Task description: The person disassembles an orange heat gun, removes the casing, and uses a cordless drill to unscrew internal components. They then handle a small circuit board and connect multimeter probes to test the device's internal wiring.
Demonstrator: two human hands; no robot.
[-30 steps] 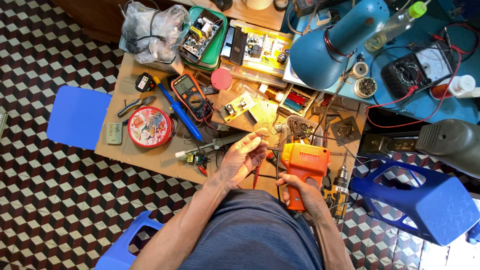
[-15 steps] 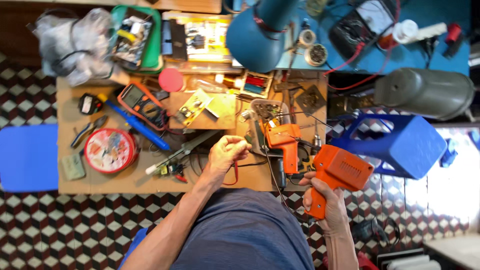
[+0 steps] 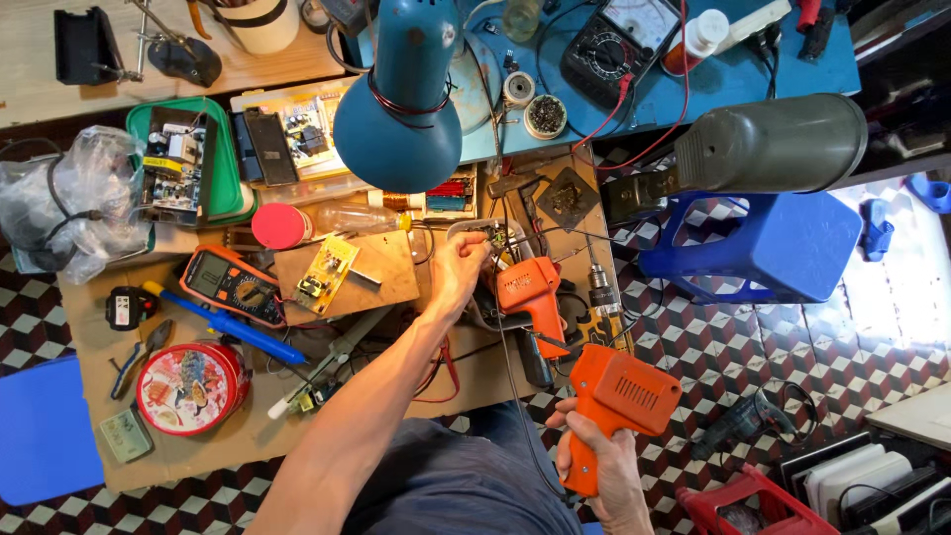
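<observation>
Hands split: right hand (image 3: 604,466) grips orange shell (image 3: 619,401), left hand (image 3: 461,266) at workbench (image 3: 248,436).

A round red tin (image 3: 191,386) with a pictured lid lies at the near left of the bench, and a small pale green flat pack (image 3: 126,436) sits just beside it toward the edge. An orange-edged multimeter (image 3: 233,284) with a grey rectangular screen rests behind the tin, and a small black device (image 3: 126,308) with a pale face lies left of it. On the blue shelf behind stands a black analogue meter (image 3: 619,40) with a white dial face, next to a white bottle (image 3: 693,40) with a red label
</observation>
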